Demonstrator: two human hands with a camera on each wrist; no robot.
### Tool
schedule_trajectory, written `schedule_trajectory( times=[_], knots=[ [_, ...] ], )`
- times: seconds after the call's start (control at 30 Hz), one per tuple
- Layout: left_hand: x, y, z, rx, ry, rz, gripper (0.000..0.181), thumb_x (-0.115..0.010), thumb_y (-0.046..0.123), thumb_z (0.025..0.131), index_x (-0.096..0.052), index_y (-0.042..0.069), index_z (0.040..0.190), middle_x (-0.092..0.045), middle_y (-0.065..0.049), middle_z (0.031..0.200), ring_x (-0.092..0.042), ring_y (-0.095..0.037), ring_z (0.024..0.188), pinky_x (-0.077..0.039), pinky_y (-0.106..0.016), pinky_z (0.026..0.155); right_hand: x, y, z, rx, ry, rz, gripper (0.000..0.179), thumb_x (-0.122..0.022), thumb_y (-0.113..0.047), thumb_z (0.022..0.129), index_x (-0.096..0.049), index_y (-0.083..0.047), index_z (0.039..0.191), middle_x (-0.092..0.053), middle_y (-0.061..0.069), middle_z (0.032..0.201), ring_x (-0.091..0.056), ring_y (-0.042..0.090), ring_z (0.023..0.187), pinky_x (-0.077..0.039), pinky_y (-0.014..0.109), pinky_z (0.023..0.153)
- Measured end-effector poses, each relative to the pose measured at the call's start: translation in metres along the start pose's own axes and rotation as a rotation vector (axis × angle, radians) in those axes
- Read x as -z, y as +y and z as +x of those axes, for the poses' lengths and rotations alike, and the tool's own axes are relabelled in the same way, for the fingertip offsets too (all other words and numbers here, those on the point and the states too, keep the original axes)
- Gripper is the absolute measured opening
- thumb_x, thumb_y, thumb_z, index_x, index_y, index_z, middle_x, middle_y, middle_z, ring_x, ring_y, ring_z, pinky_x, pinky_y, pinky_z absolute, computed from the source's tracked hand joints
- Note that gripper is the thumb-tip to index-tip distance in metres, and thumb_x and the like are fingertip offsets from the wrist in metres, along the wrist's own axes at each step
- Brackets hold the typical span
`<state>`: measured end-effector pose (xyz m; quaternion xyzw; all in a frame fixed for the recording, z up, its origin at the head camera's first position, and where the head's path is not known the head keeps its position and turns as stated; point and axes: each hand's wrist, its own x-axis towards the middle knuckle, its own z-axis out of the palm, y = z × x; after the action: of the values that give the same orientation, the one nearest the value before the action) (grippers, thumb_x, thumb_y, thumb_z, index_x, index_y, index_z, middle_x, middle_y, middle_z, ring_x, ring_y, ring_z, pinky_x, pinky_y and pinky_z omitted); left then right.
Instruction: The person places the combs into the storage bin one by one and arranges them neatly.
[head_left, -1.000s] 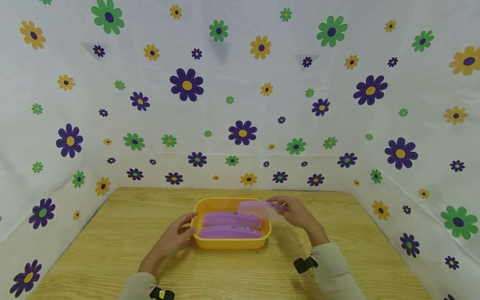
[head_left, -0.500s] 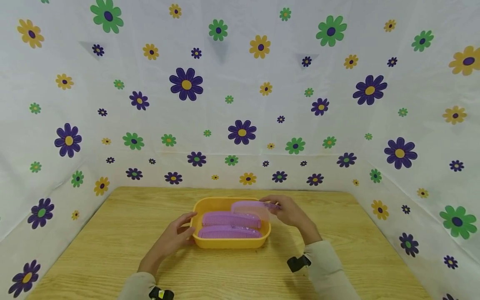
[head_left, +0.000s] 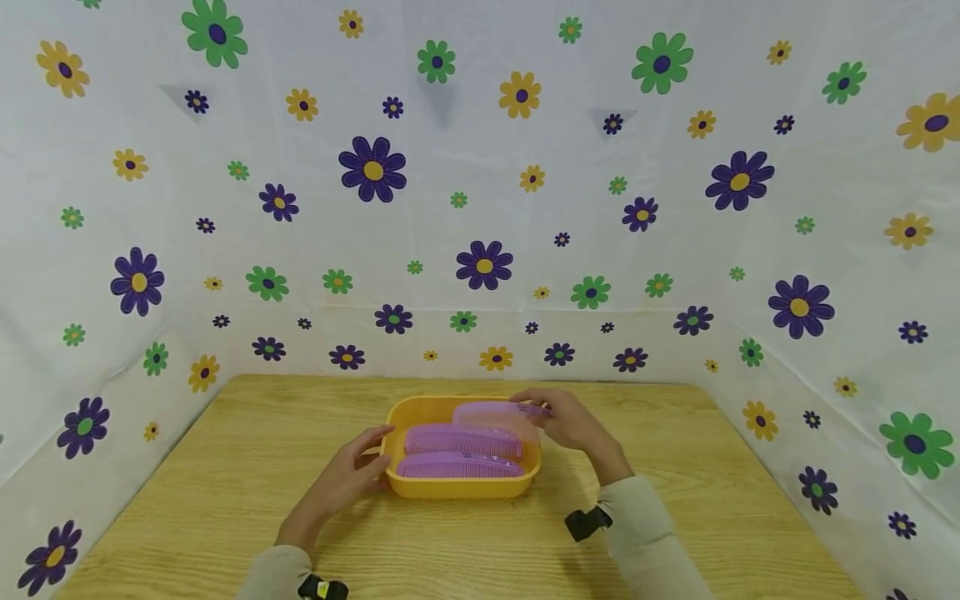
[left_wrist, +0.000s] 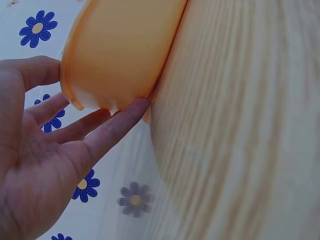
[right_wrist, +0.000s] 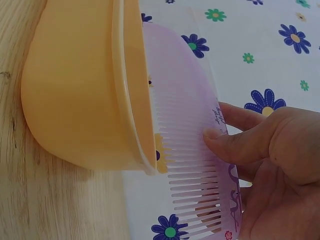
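Note:
My right hand [head_left: 566, 417] pinches a translucent pink-purple comb [head_left: 487, 412] by its printed end, thumb on one face and fingers behind. The comb hangs over the back right of a yellow plastic tub [head_left: 465, 487], teeth downward. In the right wrist view the comb [right_wrist: 185, 85] stands above the tub's rim. Two purple combs lie side by side in the tub: a rear comb [head_left: 442, 437] and a front comb [head_left: 450, 467]. My left hand [head_left: 348, 471] touches the tub's left end with extended fingers, as the left wrist view shows against the tub wall [left_wrist: 120, 55].
The tub stands on a light wood-grain table [head_left: 300, 433]. White cloth [head_left: 480, 225] with green, purple and yellow flowers encloses the back and both sides. A black strap device sits on each wrist.
My right hand has moved left with the comb, bringing it further over the tub. The left hand and the two combs in the tub stay where they were.

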<state>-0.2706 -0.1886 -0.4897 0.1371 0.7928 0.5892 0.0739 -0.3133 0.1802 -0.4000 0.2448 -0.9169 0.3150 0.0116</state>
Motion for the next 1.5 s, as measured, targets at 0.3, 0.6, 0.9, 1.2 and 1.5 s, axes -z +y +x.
schedule_trajectory(
  times=[0.3,0.6,0.9,1.2,1.5],
  knots=[
    [0.002,0.001,0.000,-0.010,-0.021,-0.022,0.056,-0.055,0.018,0.107,-0.035,0.006,0.158,-0.033,-0.032,0.161,-0.050,-0.051,0.139,-0.063,-0.043,0.094,-0.004,-0.002,0.005,0.059,0.001,0.003,0.041,-0.057,0.014,0.094,-0.073,-0.007,0.126,-0.071,0.020,0.126,-0.065,0.031,0.106,-0.060,0.045,0.092],
    [0.001,0.002,0.000,-0.001,-0.009,-0.013,0.056,-0.056,0.018,0.107,-0.037,0.007,0.158,-0.034,-0.031,0.160,-0.051,-0.050,0.138,-0.063,-0.042,0.094,-0.013,-0.009,0.009,0.089,-0.017,0.002,0.045,-0.056,0.017,0.090,-0.072,-0.004,0.125,-0.071,0.020,0.126,-0.064,0.028,0.101,-0.060,0.045,0.092],
    [-0.001,0.003,-0.001,0.007,0.009,0.016,0.055,-0.056,0.017,0.107,-0.037,0.007,0.158,-0.036,-0.030,0.160,-0.052,-0.050,0.138,-0.063,-0.042,0.093,-0.020,-0.018,0.011,0.048,-0.037,0.019,0.044,-0.055,0.016,0.091,-0.072,-0.005,0.126,-0.070,0.019,0.129,-0.063,0.028,0.103,-0.059,0.050,0.098],
    [0.001,0.003,0.000,0.008,0.000,0.001,0.055,-0.056,0.018,0.107,-0.037,0.008,0.158,-0.035,-0.030,0.160,-0.053,-0.049,0.137,-0.063,-0.042,0.093,-0.028,-0.021,0.016,0.041,-0.046,0.035,0.045,-0.056,0.015,0.092,-0.073,-0.008,0.125,-0.070,0.016,0.129,-0.063,0.028,0.107,-0.058,0.049,0.099],
    [0.001,0.003,0.000,0.005,-0.002,-0.006,0.054,-0.055,0.016,0.107,-0.037,0.007,0.158,-0.034,-0.031,0.160,-0.051,-0.051,0.138,-0.063,-0.042,0.094,-0.034,-0.025,0.020,0.050,-0.067,0.059,0.042,-0.058,0.013,0.093,-0.072,-0.007,0.127,-0.070,0.016,0.131,-0.064,0.031,0.113,-0.057,0.051,0.101]
  ],
)
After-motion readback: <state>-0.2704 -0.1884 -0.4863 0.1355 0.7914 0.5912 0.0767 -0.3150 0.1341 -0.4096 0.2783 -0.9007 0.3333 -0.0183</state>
